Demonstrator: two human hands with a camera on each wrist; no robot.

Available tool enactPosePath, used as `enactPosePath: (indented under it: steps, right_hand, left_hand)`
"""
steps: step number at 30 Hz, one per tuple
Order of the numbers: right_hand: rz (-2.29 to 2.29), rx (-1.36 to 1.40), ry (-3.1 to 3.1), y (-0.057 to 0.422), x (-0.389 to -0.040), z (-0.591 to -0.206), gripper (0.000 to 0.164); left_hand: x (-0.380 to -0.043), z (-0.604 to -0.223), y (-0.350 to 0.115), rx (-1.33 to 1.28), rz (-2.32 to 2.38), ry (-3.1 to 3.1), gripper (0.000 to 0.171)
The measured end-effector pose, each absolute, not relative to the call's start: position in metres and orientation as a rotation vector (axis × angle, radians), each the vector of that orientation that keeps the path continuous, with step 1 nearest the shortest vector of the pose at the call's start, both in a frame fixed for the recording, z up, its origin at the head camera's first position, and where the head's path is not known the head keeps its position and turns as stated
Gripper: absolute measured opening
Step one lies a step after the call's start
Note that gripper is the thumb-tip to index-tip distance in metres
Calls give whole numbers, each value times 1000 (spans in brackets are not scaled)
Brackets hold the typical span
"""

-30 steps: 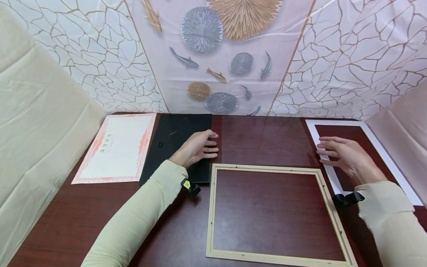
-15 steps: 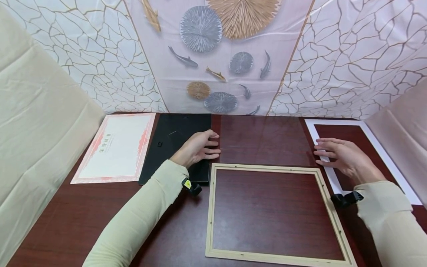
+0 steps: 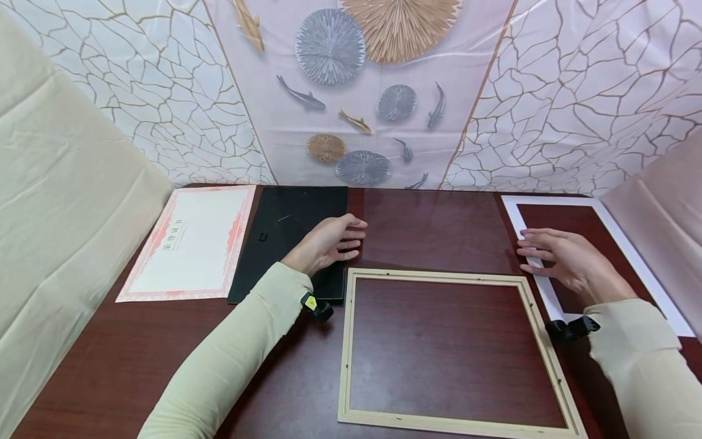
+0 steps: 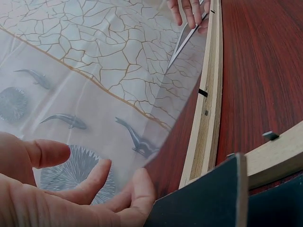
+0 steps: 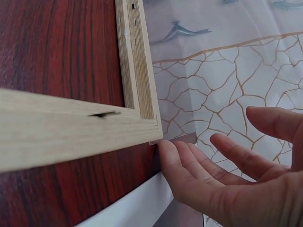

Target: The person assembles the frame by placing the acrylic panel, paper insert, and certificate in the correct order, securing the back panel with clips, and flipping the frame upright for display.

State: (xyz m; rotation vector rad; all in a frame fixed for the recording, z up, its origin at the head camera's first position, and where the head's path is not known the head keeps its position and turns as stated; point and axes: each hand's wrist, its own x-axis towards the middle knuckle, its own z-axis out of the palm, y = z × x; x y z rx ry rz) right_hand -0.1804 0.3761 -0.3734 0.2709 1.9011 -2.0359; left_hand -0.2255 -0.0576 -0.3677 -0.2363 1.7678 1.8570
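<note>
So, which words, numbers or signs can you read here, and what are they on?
"荣誉证书": on the white paper with the pink border, sideways.
Smaller line beside it: too small to read.
Yellow sticker on the left wrist's black camera: mark too small to read.
I see no other writing.

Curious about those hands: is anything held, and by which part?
Can't tell: the bare left hand and right hand are at opposite edges of a clear, flat, rectangular sheet.

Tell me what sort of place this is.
Probably a cloth-screened work booth: a patterned backdrop hangs behind a dark table, plain cloth closes both sides, and a pale wooden frame lies on the tabletop.
</note>
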Motion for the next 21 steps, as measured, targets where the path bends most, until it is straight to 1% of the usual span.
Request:
enactPosePath:
  steps: [10, 18, 21]
  right_hand:
    - [-2016, 267, 1897, 376, -180, -373, 27]
    - [-1932, 322, 2017, 374, -179, -374, 20]
    - [-1918, 307, 2058, 374, -179, -375, 14]
  left_hand:
    - [-224, -367, -54, -194, 1932, 1619, 44]
    - [-224, -369, -53, -228, 2018, 1551, 44]
    - [-224, -371, -53, -229, 2064, 1534, 44]
